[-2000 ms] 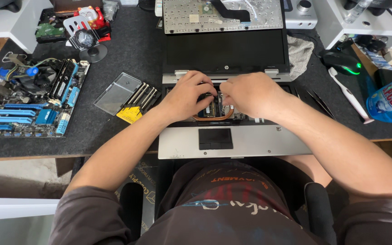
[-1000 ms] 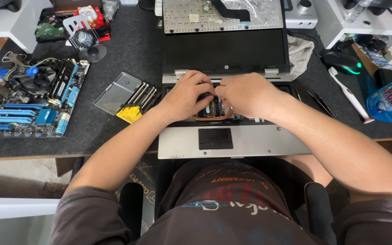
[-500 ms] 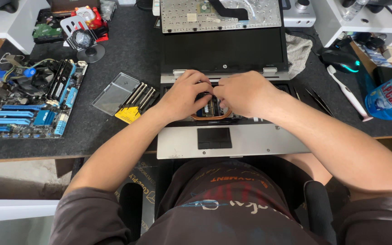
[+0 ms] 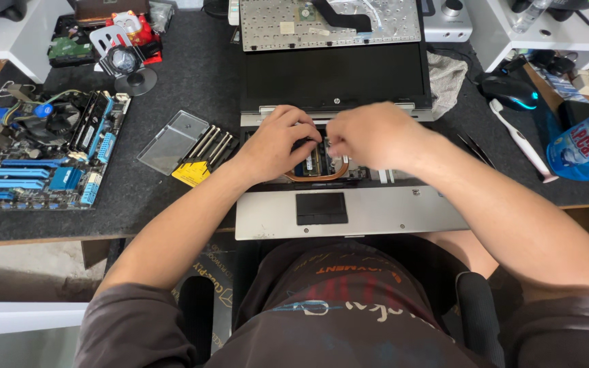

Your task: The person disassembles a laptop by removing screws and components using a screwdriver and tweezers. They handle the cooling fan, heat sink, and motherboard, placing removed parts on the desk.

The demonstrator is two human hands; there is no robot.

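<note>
Green board: a small memory module [image 4: 313, 163] lies in the opened bay of the laptop [image 4: 349, 204], just above a copper heat pipe [image 4: 318, 178].
Left hand [image 4: 277, 142]: fingers curl down onto the module's left edge; whether they pinch it or only press, I cannot tell.
Right hand [image 4: 373, 134]: blurred, fingers bent over the module's right side, hiding the contact; its grip cannot be told either.
Risk at the grip: uneven pressure from the two sides could twist the module in its slot or bend the side clips.
Risk nearby: a slipping fingertip could scrape the exposed circuitry around the heat pipe.
Risk above: the loose keyboard [image 4: 330, 24], resting face down over the lid, could slide onto the hands if the laptop is nudged.
Surroundings: a screwdriver set [image 4: 202, 150] and a desktop motherboard [image 4: 39, 157] lie well to the left on the grey mat [image 4: 192, 75].
</note>
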